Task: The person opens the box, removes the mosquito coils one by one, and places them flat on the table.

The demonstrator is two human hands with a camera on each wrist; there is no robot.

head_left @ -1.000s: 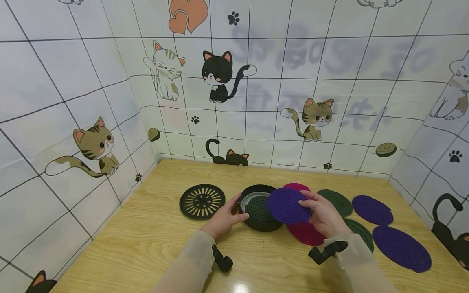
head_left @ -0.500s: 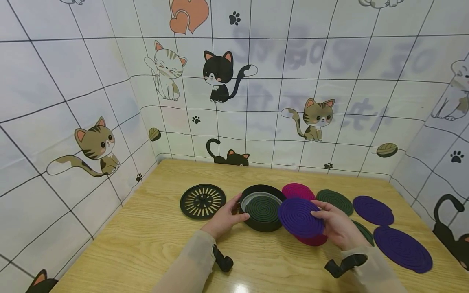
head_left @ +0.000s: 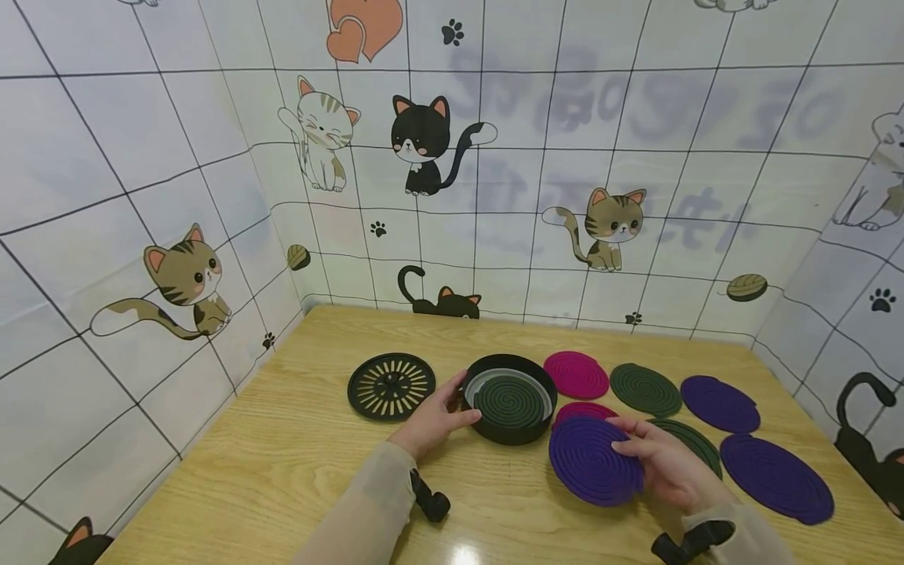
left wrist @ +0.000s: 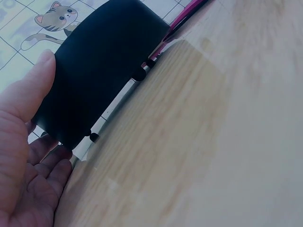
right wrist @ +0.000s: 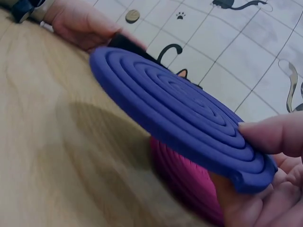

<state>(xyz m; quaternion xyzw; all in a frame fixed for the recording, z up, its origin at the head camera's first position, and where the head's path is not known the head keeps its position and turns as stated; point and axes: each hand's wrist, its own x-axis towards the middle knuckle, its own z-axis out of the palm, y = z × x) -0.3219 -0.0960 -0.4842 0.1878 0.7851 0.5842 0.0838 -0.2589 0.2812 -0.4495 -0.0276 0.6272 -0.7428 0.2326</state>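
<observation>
A purple mosquito coil (head_left: 595,461) is pinched at its right edge by my right hand (head_left: 671,464), thumb on top and fingers beneath. In the right wrist view the coil (right wrist: 175,104) is tilted, held above the table. My left hand (head_left: 434,416) grips the left side of a round black mosquito coil holder (head_left: 513,434). Inside that holder lies a green coil (head_left: 510,402) on a grey lining. From the left wrist, the holder's dark wall (left wrist: 104,61) shows with the thumb and fingers around its near end, and small feet underneath.
The slotted black lid (head_left: 391,387) lies left of the holder. To the right lie two pink coils, one whole (head_left: 575,375) and one partly covered (head_left: 582,410), two green coils (head_left: 644,390) and two purple coils (head_left: 775,479). Cat-printed sheets line the table's back and sides.
My right hand has carried the purple coil from beside the holder's right rim to the right and nearer me, uncovering the holder and the back pink coil. The left hand stays on the holder.
</observation>
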